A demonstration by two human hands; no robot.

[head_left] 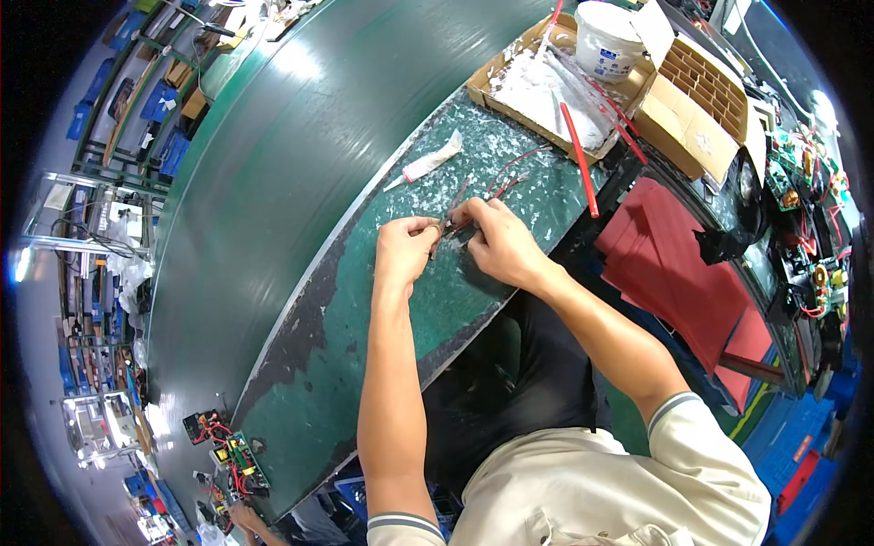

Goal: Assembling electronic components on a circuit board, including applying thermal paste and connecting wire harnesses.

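My left hand (403, 250) is closed in a pinch on a small dark part with thin wires (446, 226), just above the worktop. From the other side my right hand (503, 241) pinches the same part, its fingertips close to the left ones. Red and dark wires (506, 187) run from it away from me over the green table (355, 318). The fingers cover most of the part, so its exact kind does not show. Beyond my hands lies a white tube with a pointed nozzle (428, 166).
At the far right stands a cardboard tray (492, 100) smeared with white material, with a white bucket (608, 41) and red rods (580, 159). A divided carton (683, 127) is beside it. Circuit boards (238, 462) and another person's hand (248, 520) are at lower left.
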